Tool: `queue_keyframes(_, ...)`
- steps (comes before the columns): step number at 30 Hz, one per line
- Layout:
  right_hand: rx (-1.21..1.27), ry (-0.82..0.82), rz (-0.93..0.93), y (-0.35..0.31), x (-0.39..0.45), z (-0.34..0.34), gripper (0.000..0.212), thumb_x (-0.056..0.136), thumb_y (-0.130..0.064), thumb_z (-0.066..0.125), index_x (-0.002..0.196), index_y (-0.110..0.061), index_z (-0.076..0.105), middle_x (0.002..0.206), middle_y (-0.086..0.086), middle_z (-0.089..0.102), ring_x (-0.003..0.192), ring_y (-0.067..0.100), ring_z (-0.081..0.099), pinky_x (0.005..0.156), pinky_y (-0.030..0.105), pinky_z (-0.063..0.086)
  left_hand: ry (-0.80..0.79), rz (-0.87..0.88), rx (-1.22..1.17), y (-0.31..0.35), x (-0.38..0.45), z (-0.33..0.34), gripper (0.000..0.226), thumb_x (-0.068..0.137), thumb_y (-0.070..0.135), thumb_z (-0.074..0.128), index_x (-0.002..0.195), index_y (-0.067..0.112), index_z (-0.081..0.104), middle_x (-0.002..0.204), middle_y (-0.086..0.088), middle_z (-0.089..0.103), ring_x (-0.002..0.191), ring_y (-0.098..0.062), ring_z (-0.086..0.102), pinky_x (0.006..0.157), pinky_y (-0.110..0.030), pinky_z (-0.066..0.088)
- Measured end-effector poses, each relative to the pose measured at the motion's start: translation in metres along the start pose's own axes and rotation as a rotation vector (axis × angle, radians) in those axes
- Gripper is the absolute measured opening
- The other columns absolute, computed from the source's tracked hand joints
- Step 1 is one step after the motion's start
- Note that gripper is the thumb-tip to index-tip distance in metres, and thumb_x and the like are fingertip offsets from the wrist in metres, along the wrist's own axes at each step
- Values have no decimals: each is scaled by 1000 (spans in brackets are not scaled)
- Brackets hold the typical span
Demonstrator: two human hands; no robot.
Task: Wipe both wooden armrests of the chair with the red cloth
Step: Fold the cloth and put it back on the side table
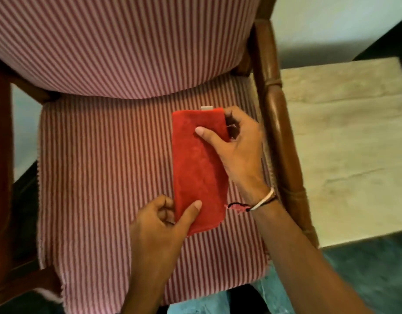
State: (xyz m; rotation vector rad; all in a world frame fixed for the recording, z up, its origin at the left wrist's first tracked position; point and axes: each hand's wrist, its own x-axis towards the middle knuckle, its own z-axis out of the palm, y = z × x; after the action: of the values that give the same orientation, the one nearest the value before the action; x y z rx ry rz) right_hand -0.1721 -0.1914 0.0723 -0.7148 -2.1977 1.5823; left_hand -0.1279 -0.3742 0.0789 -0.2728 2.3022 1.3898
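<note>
A red cloth [199, 168], folded into a long strip, lies on the striped seat [100, 177] of the chair. My left hand [163, 225] pinches its near end, thumb on top. At the cloth's far right edge, my right hand [238, 150] grips it with the thumb pressed on the fabric. The right wooden armrest [279, 123] runs just right of my right hand. Only a strip of the left armrest [0, 141] shows at the frame's left edge.
The striped backrest [118, 41] rises behind the seat. A pale low surface [345, 150] stands to the right of the chair, and dark floor [377, 277] lies beyond it. A bracelet and thread hang at my right wrist [261, 202].
</note>
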Motion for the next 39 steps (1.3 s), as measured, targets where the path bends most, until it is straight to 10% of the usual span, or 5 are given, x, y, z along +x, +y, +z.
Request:
queue_keyframes(10, -32, 112, 33, 24, 41, -158, 35, 85, -28, 85, 112, -11, 73, 102, -3, 75, 93, 10, 72, 79, 20, 60, -203, 10, -111, 66, -40, 141, 42, 59, 59, 74, 65, 22, 56, 38, 1, 48, 40, -8, 48, 50, -41, 54)
queue_keyframes(19, 41, 180, 160, 70, 74, -252, 37, 84, -23, 86, 116, -10, 71, 110, 8, 76, 100, 22, 74, 87, 39, 64, -389, -64, -296, 97, -77, 247, 31, 93, 15, 69, 116, 30, 55, 88, -8, 81, 83, -18, 79, 83, -45, 63)
queue_keyframes(23, 41, 108, 218, 104, 85, -271, 40, 87, -19, 83, 123, -16, 66, 112, 6, 75, 102, 20, 73, 83, 27, 61, -295, 213, -30, 91, -82, 289, 71, 97, 20, 62, 153, 41, 24, 74, 10, 69, 67, -9, 70, 67, -22, 58)
queue_keyframes(31, -222, -166, 241, 191, 110, -276, 41, 96, -4, 68, 133, -16, 59, 111, 11, 69, 97, 26, 69, 70, 17, 56, -466, 212, 581, 67, -47, 360, 75, 104, 14, 42, 162, 31, -2, 127, -16, 61, 109, -31, 63, 95, -45, 53)
queue_keyframes(39, -733, -438, 76, 246, 76, -292, 60, 104, -16, 51, 161, -12, 31, 160, 24, 40, 140, 40, 49, 116, 50, 46, -519, 321, 1086, 42, -19, 375, 78, 106, 28, 40, 159, 18, -17, 114, -13, 68, 95, -25, 69, 83, -40, 59)
